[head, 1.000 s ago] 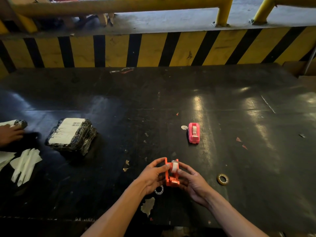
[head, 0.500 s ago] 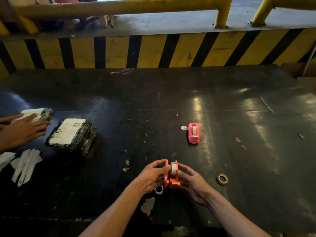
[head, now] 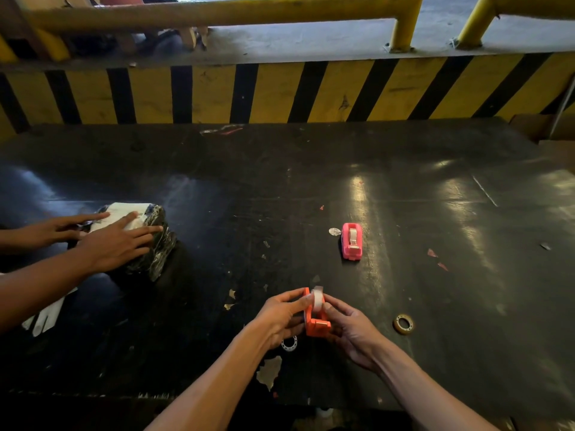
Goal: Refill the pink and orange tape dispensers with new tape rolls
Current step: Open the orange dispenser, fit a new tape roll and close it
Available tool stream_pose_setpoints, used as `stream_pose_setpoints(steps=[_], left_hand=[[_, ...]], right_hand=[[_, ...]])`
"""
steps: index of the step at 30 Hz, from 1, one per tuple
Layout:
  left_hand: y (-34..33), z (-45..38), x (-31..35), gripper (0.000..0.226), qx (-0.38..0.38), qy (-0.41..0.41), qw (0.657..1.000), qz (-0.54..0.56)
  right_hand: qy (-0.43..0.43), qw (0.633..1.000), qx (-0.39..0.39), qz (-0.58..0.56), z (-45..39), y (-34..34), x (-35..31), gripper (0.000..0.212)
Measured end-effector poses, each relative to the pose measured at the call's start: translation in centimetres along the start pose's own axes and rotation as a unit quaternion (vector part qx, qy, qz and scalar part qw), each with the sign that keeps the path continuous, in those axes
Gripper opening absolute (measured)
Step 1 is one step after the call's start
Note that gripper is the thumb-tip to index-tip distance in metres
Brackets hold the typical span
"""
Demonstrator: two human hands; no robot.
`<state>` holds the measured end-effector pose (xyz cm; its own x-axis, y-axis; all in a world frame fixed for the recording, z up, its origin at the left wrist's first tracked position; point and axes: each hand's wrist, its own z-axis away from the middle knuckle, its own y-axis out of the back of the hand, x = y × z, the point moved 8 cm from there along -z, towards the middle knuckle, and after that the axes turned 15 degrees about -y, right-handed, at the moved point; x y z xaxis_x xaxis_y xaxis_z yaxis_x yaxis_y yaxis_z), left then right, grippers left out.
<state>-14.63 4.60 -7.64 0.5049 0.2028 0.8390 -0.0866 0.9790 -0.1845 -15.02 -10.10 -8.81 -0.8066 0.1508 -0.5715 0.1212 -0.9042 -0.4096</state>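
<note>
Orange dispenser (head: 315,321) is held just above the desk (head: 435,353) near the middle of its near edge, clasped between both hands. A white tape roll (head: 317,299) is seen standing in its cradle, the top of the roll rising above the orange side walls. The left hand (head: 281,317) is closed on the left wall, its fingertips (head: 306,296) touching the roll's left face; the right hand (head: 353,326) is closed on the right wall and the cutter end, its fingertips (head: 327,304) pressed against the roll's right face. The roll is thus pinched from both sides, with the dispenser's body cupped lower in the palms. Whether the roll is fully seated on its hub cannot be told.

Pink dispenser (head: 352,241) is set down farther in, toward the desk's middle, well apart from both hands, and a strip of tape is seen across its top, so it is judged to be already refilled. A brownish ring (head: 403,323) lies to the right of the right hand, and a pale ring (head: 289,343) lies on the desk just under the left wrist; these are taken to be spent cores, though that is only a judgement.

What is judged to be left: the roll is to be pushed home in the orange dispenser, and its loose end drawn to the cutter.

At the left edge, another person's hands (head: 118,241) are laid on a wrapped bundle (head: 152,244).
</note>
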Motion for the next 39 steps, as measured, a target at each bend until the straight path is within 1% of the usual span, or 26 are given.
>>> stream_pose_setpoints(steps=[3,6,8,12,15,18,20,22,24,26,29,31,32,34,35,37,39], left_hand=[[-0.5,0.2,0.0,0.035,-0.038,0.000,0.999,0.004],[-0.5,0.3,0.0,0.045,-0.064,0.005,0.998,0.001],[-0.3,0.2,-0.2,0.051,-0.072,0.006,0.997,-0.007],[0.1,-0.2,0.0,0.056,-0.080,-0.006,0.997,-0.017],[-0.1,-0.3,0.3,0.057,-0.094,-0.017,0.995,-0.033],[-0.2,-0.3,0.0,0.058,-0.104,-0.021,0.993,-0.055],[-0.3,-0.3,-0.4,0.062,-0.127,-0.027,0.987,-0.092],[-0.5,-0.4,-0.7,0.066,-0.148,-0.049,0.977,-0.147],[-0.7,-0.4,-0.6,0.071,-0.162,-0.092,0.958,-0.218],[-1.3,-0.4,-0.3,0.075,-0.179,-0.135,0.932,-0.285],[-1.9,-0.4,0.3,0.066,-0.177,-0.176,0.905,-0.345],[-1.7,-0.7,0.4,0.058,-0.161,-0.188,0.896,-0.369],[-1.5,-0.9,0.3,0.055,-0.150,-0.194,0.892,-0.379],[-1.1,-1.2,0.3,0.051,-0.116,-0.207,0.887,-0.397],[-0.9,-1.3,0.3,0.050,-0.097,-0.214,0.884,-0.405],[-0.8,-1.5,0.7,0.048,-0.071,-0.230,0.874,-0.421],[-1.0,-1.9,1.3,0.046,-0.055,-0.243,0.865,-0.435]], right_hand=[[0.004,1.000,0.009,-0.009,-0.1,0.9,-0.2,0.040],[0.007,1.000,0.018,-0.002,-0.2,1.5,-0.3,0.043],[0.007,1.000,0.019,0.004,0.0,1.4,-0.2,0.041],[0.001,0.999,0.033,0.011,0.2,1.0,-0.1,0.029],[0.001,0.999,0.029,0.015,0.3,0.8,-0.2,0.035],[0.001,0.999,0.029,0.035,0.1,1.0,-0.2,0.030],[-0.004,0.997,0.031,0.070,0.5,1.2,-0.5,0.028],[-0.009,0.992,0.029,0.120,1.3,1.3,-1.1,0.031],[-0.014,0.987,0.023,0.160,2.0,1.3,-1.5,0.032],[-0.007,0.980,0.031,0.198,2.1,1.7,-1.7,0.028],[-0.002,0.969,0.065,0.238,1.6,2.5,-1.8,0.020],[0.008,0.965,0.102,0.242,1.2,3.0,-1.9,0.015],[0.027,0.959,0.133,0.248,1.0,3.3,-2.1,0.013],[0.083,0.934,0.215,0.274,1.1,3.5,-3.1,0.010],[0.106,0.919,0.246,0.290,1.3,3.3,-3.6,0.012],[0.124,0.896,0.276,0.325,1.1,2.4,-4.3,0.018],[0.128,0.875,0.288,0.367,0.4,1.6,-4.8,0.024]])
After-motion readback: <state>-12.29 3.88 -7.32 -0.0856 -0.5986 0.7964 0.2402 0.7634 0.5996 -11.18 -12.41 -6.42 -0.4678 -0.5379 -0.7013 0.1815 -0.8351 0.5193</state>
